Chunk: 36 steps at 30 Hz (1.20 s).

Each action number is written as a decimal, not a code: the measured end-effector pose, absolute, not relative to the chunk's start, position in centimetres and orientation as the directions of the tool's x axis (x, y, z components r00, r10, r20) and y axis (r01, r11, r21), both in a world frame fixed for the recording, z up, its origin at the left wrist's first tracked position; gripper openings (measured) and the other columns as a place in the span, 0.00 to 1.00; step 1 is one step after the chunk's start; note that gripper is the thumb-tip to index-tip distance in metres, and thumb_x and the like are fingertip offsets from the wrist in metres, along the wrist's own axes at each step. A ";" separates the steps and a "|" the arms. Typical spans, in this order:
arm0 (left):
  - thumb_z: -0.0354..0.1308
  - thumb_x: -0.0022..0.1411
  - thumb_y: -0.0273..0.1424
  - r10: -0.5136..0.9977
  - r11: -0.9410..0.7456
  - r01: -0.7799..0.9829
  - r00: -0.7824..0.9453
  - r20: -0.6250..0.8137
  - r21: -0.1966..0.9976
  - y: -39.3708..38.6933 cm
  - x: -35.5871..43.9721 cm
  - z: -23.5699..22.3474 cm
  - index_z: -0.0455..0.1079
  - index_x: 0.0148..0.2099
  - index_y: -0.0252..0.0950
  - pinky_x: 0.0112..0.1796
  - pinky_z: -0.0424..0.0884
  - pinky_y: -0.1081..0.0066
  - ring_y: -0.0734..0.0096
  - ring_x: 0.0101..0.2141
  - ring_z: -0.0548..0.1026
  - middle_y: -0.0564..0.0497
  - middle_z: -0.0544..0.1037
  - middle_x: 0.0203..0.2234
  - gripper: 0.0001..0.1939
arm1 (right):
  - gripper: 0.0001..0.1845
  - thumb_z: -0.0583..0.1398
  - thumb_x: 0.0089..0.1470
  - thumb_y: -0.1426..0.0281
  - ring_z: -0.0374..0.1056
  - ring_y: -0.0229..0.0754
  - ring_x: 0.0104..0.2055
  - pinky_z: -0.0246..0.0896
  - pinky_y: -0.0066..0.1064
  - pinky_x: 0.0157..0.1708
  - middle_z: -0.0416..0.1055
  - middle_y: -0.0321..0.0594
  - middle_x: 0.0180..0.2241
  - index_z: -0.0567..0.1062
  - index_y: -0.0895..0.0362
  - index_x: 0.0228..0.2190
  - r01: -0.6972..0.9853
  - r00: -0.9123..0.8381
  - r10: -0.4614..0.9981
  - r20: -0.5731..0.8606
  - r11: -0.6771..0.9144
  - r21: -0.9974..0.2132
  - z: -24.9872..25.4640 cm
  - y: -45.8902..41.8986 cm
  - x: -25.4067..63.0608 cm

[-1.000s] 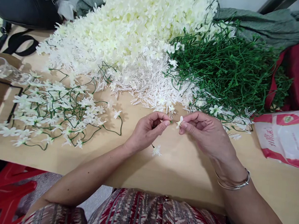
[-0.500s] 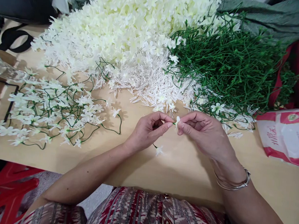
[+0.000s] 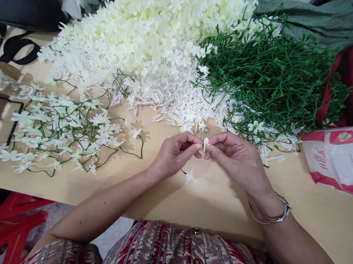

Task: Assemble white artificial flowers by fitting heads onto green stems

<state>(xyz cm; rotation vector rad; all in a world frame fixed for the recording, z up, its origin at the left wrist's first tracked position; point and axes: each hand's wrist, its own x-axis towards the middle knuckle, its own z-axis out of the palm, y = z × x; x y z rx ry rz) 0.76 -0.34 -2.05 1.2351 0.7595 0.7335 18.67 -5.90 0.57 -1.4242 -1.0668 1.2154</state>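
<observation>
My left hand point(image 3: 175, 155) is closed in a pinch on a green plastic stem, mostly hidden by the fingers. One end of the stem point(image 3: 183, 171) shows below that hand and carries a white artificial flower. At the fingertips of my right hand point(image 3: 237, 160), thumb and forefinger grip a small white flower head point(image 3: 205, 143). Both hands meet around this flower head, just above the table. Beyond them spreads a large heap of loose white and cream flower heads point(image 3: 140, 35). A pile of green plastic stems point(image 3: 271, 74) sits at the right.
Stems with white flowers fitted point(image 3: 67, 126) lie in a loose group on the left of the wooden table point(image 3: 219, 213). A pink and white packet point(image 3: 335, 158) rests at the right. Behind are a black bag point(image 3: 26, 6) and green cloth point(image 3: 324, 21). Red stools point(image 3: 14, 226) stand below left.
Both hands have shifted slightly left with the flower head. The fingertips have come closer together, and the green stem tip between them is now hidden.
</observation>
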 end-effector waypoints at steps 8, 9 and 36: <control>0.69 0.65 0.48 0.847 0.146 -0.061 0.523 -0.093 0.987 -0.5 0.8 -2.5 0.74 0.40 0.35 0.32 0.76 0.74 0.74 0.30 0.80 0.51 0.81 0.27 0.20 | 0.16 0.73 0.55 0.54 0.77 0.41 0.29 0.79 0.37 0.35 0.79 0.34 0.26 0.78 0.50 0.32 -0.058 0.075 0.979 -0.188 -0.184 -0.981 -0.1 -5.4 18.4; 0.70 0.65 0.47 0.850 0.150 -0.069 0.519 -0.093 0.986 -0.5 0.8 -2.6 0.74 0.40 0.35 0.33 0.77 0.74 0.74 0.30 0.80 0.51 0.81 0.27 0.20 | 0.16 0.72 0.55 0.54 0.77 0.41 0.29 0.79 0.37 0.35 0.79 0.34 0.26 0.78 0.51 0.32 -0.061 0.065 0.980 -0.188 -0.184 -0.981 -0.2 -5.4 18.4; 0.61 0.73 0.45 0.865 -0.006 -0.070 0.500 0.040 0.998 -0.9 0.9 -3.2 0.74 0.42 0.36 0.39 0.81 0.71 0.71 0.34 0.83 0.48 0.84 0.32 0.17 | 0.10 0.74 0.55 0.60 0.76 0.39 0.28 0.77 0.33 0.31 0.79 0.32 0.28 0.79 0.48 0.31 -0.042 0.184 0.982 -0.041 -0.034 -0.999 -1.7 -5.3 18.3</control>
